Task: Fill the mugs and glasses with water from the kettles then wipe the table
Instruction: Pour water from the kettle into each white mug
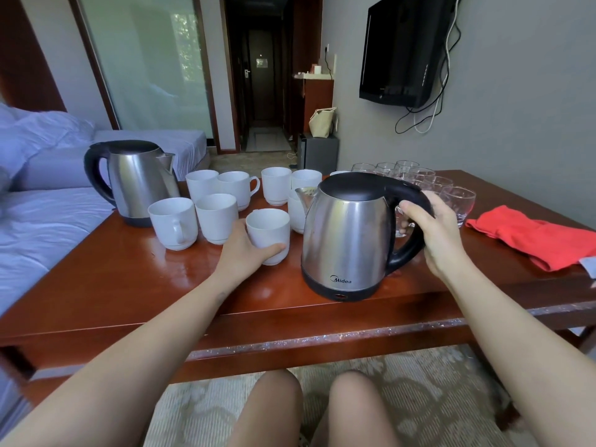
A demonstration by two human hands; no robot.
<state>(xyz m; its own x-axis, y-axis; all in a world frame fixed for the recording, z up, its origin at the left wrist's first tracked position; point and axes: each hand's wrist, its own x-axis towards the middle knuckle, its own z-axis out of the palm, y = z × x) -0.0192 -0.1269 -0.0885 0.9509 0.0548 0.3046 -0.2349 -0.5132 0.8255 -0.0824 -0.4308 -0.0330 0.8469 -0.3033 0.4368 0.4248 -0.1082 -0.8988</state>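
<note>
A steel kettle with a black lid and handle stands near the front of the wooden table. My right hand grips its handle. My left hand holds a white mug just left of the kettle, on the tabletop. Several more white mugs cluster behind it. A second steel kettle stands at the back left. Several clear glasses sit at the back right, partly hidden by the near kettle. A red cloth lies at the right.
A bed with pale sheets runs along the table's left side. A wall-mounted TV with hanging cables is at the upper right. My knees are under the table's front edge, over patterned carpet.
</note>
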